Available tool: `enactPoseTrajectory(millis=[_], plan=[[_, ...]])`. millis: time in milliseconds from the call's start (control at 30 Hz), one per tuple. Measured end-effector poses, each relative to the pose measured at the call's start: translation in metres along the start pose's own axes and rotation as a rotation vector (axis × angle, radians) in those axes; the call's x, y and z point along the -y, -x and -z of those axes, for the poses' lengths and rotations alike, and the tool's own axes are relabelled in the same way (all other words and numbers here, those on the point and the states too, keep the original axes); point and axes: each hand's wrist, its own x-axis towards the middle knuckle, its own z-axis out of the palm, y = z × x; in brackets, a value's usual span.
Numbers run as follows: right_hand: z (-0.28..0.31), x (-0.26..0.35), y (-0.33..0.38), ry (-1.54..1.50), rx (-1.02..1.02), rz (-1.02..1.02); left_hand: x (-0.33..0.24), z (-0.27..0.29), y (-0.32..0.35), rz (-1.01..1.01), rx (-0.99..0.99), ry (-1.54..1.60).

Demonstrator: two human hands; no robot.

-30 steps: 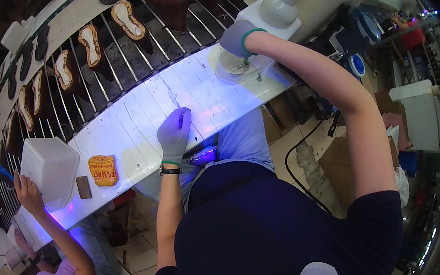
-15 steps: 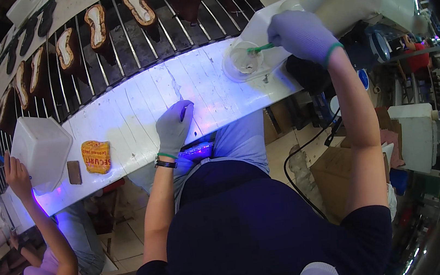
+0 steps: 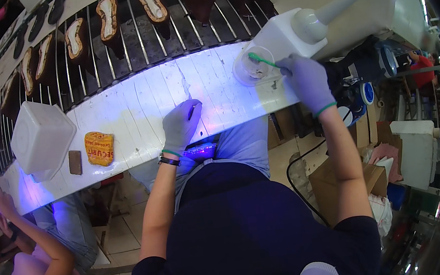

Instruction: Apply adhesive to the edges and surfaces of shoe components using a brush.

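Observation:
My right hand (image 3: 306,82), in a pale knitted glove, grips the end of a green-handled brush (image 3: 265,60). The brush slants down to the left, its head over or inside a small clear cup (image 3: 251,73) with whitish residue; which of the two I cannot tell. Behind the cup, a white squeeze bottle (image 3: 294,28) with a long nozzle points to the upper right. My left hand (image 3: 179,126), gloved too, rests curled at the near edge of the white table (image 3: 140,111). A small dark patch shows by its fingers; what it is I cannot make out.
Brown shoe uppers (image 3: 108,20), soles up, lie along a rack of metal bars (image 3: 138,32) beyond the table. To the left stand a white plastic container (image 3: 44,137), a brown block (image 3: 75,162) and a yellow packet (image 3: 99,148). A co-worker's arm (image 3: 40,236) is at lower left.
My right hand has come nearer to me, uncovering more of the bottle, with the brush still in it. The co-worker's hand has left the white container. My left hand stays at the edge.

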Motion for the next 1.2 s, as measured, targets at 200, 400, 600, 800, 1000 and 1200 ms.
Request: enactPoseTrajectory(millis=[200,400,600,800,1000,1200], plan=[[-0.053,-0.008,0.056,-0.491,-0.161,-0.252,-0.003,-0.001,0.006,-0.023,0.010,0.021],[-0.074,-0.003,0.077,-1.128,0.015,-0.619,-0.001,-0.004,0.014,-0.004,0.015,0.026],[-0.092,-0.005,0.097,-1.284,0.039,-0.752,0.000,-0.015,0.027,-0.011,0.001,0.053],[-0.078,0.008,0.100,-1.208,0.084,-0.692,0.003,-0.026,0.044,0.047,0.014,0.067],[-0.077,0.004,0.096,-0.572,-0.127,-0.337,-0.003,-0.035,0.056,0.101,-0.002,0.095],[-0.058,0.028,0.070,-0.136,0.087,-0.223,-0.008,-0.043,0.066,0.142,-0.029,0.125]])
